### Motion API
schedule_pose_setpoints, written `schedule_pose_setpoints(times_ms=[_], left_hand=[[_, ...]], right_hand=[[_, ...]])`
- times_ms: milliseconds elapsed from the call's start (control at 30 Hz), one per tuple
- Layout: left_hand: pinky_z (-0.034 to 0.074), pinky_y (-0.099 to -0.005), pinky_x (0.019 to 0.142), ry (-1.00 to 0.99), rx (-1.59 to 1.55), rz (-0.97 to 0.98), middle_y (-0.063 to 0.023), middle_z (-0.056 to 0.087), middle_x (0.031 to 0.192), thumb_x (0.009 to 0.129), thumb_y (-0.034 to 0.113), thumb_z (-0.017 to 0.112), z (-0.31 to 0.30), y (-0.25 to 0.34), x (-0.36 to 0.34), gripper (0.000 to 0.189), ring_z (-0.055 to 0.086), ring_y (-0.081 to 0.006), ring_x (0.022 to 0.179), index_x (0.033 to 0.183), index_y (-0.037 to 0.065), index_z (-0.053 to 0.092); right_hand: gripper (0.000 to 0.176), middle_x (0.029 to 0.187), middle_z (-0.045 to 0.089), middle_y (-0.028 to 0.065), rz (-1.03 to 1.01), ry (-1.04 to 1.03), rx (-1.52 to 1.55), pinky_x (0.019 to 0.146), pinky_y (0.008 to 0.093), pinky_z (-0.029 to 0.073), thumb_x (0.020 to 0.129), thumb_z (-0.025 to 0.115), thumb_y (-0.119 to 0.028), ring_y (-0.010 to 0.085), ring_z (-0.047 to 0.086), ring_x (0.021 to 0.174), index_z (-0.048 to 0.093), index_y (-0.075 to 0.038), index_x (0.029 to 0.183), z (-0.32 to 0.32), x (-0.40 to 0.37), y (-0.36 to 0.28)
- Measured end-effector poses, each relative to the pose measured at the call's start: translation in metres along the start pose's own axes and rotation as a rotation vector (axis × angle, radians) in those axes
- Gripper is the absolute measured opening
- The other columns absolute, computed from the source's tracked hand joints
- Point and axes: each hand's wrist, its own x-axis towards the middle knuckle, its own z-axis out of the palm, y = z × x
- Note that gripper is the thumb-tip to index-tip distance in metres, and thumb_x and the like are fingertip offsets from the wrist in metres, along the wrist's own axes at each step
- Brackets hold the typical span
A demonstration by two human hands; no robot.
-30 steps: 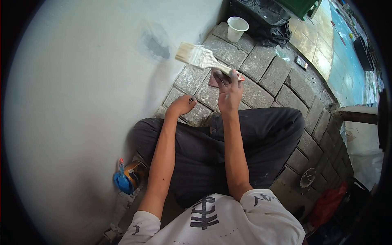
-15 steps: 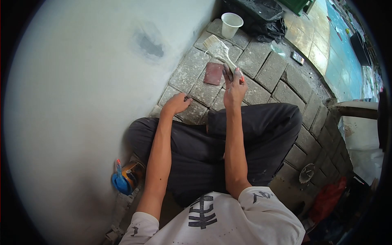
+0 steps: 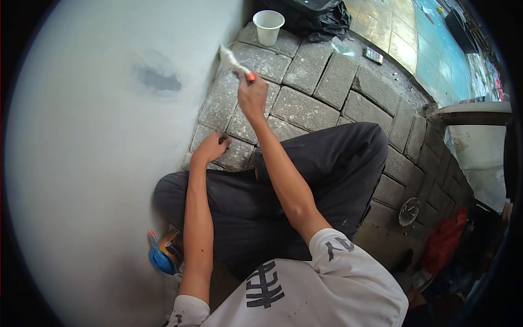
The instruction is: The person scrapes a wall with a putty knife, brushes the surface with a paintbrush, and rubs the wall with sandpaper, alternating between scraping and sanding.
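Note:
My right hand (image 3: 252,99) grips a paintbrush (image 3: 230,59) by its handle, which shows a red-orange end. The brush's pale bristles are right at the foot of the white wall (image 3: 109,136), where it meets the paving. My left hand (image 3: 209,149) is low over the grey paving blocks (image 3: 217,106) beside the wall, its fingers curled in and its fingertips dark, with nothing showing in them. A reddish-brown square piece is mostly hidden behind my right hand.
A white plastic cup (image 3: 268,28) stands near the wall, beside a black plastic bag (image 3: 329,20). A grey patch (image 3: 160,80) marks the wall. By my left knee is a blue object with a red tip (image 3: 161,260). A small round container (image 3: 408,211) sits at right.
My right hand has swung the paintbrush left and down to the base of the wall, passing in front of the reddish-brown square. The view has shifted slightly; my left hand stays low with curled fingers.

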Motion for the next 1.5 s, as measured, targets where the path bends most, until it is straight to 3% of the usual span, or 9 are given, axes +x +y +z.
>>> schedule_pose_setpoints(times_ms=[167, 333, 533, 667, 867, 933, 1067, 1233, 1500], left_hand=[[0.050, -0.0368, 0.082, -0.036, -0.024, -0.019, -0.0174, 0.072, 0.095, 0.098, 0.034, 0.058, 0.003, -0.003, 0.001, 0.040, 0.067, -0.0280, 0.086, 0.111, -0.003, 0.068], [0.050, -0.0422, 0.085, -0.042, -0.092, -0.018, -0.0238, 0.071, 0.098, 0.096, 0.032, 0.058, -0.003, 0.006, -0.003, 0.038, 0.067, -0.0380, 0.095, 0.107, -0.003, 0.069], [0.050, -0.0404, 0.084, -0.016, -0.092, -0.069, -0.0207, 0.072, 0.095, 0.097, 0.030, 0.057, -0.004, 0.011, -0.005, 0.035, 0.068, -0.0346, 0.092, 0.105, -0.003, 0.069], [0.050, -0.0396, 0.083, -0.059, -0.141, -0.034, -0.0194, 0.072, 0.095, 0.097, 0.030, 0.057, -0.004, 0.005, 0.000, 0.035, 0.068, -0.0339, 0.090, 0.103, -0.003, 0.069], [0.049, -0.0390, 0.081, -0.041, -0.094, -0.056, -0.0181, 0.072, 0.093, 0.097, 0.029, 0.057, -0.003, 0.007, -0.004, 0.035, 0.068, -0.0325, 0.089, 0.102, -0.003, 0.068], [0.050, -0.0381, 0.081, -0.044, -0.077, -0.046, -0.0182, 0.072, 0.093, 0.097, 0.029, 0.057, -0.002, 0.004, -0.002, 0.034, 0.068, -0.0310, 0.088, 0.102, -0.002, 0.068], [0.050, -0.0363, 0.081, -0.091, -0.094, -0.098, -0.0172, 0.072, 0.091, 0.098, 0.029, 0.056, -0.008, 0.009, -0.005, 0.034, 0.068, -0.0274, 0.086, 0.103, -0.002, 0.068], [0.051, -0.0315, 0.076, -0.005, -0.216, -0.019, -0.0109, 0.071, 0.092, 0.100, 0.027, 0.057, -0.007, 0.014, -0.008, 0.033, 0.063, -0.0167, 0.077, 0.107, -0.004, 0.066], [0.050, -0.0336, 0.078, 0.004, -0.112, -0.057, -0.0142, 0.071, 0.093, 0.100, 0.027, 0.057, -0.010, 0.020, -0.014, 0.033, 0.066, -0.0213, 0.081, 0.111, -0.002, 0.066]], right_hand=[[0.027, 0.071, 0.063, 0.0024, 0.048, -0.053, 0.162, 0.054, 0.0282, 0.040, 0.098, 0.063, -0.016, 0.0089, 0.049, 0.058, 0.069, 0.009, 0.103, -0.019, 0.004, 0.017], [0.028, 0.079, 0.071, 0.0098, -0.139, 0.191, 0.240, 0.060, 0.0286, 0.046, 0.097, 0.064, -0.017, 0.0126, 0.056, 0.063, 0.068, 0.010, 0.104, -0.004, 0.040, 0.004], [0.024, 0.073, 0.068, 0.0060, -0.050, -0.206, 0.071, 0.055, 0.0283, 0.041, 0.095, 0.066, -0.016, 0.0116, 0.050, 0.057, 0.070, 0.005, 0.105, -0.042, 0.043, 0.000], [0.023, 0.083, 0.073, 0.0105, -0.193, 0.120, 0.236, 0.062, 0.0270, 0.048, 0.095, 0.065, -0.013, 0.0117, 0.059, 0.066, 0.069, 0.004, 0.109, -0.013, 0.052, 0.008], [0.021, 0.080, 0.071, 0.0086, -0.077, -0.135, 0.196, 0.060, 0.0273, 0.045, 0.095, 0.064, -0.012, 0.0111, 0.055, 0.063, 0.070, 0.004, 0.108, -0.030, 0.045, 0.013], [0.020, 0.082, 0.071, 0.0178, -0.042, -0.200, 0.075, 0.064, 0.0359, 0.049, 0.093, 0.065, -0.014, 0.0242, 0.067, 0.067, 0.070, 0.003, 0.103, -0.049, 0.049, 0.011], [0.020, 0.080, 0.072, 0.0173, -0.107, 0.107, 0.249, 0.064, 0.0338, 0.049, 0.092, 0.066, -0.014, 0.0213, 0.066, 0.066, 0.070, 0.003, 0.102, -0.028, 0.059, 0.008], [0.018, 0.082, 0.073, 0.0171, -0.071, -0.241, 0.204, 0.069, 0.0327, 0.052, 0.093, 0.063, -0.009, 0.0223, 0.071, 0.076, 0.071, 0.001, 0.105, -0.037, 0.044, 0.021], [0.020, 0.090, 0.075, 0.0109, -0.165, -0.114, 0.178, 0.064, 0.0266, 0.050, 0.096, 0.061, -0.008, 0.0107, 0.059, 0.065, 0.069, 0.002, 0.112, -0.018, 0.057, 0.023]])
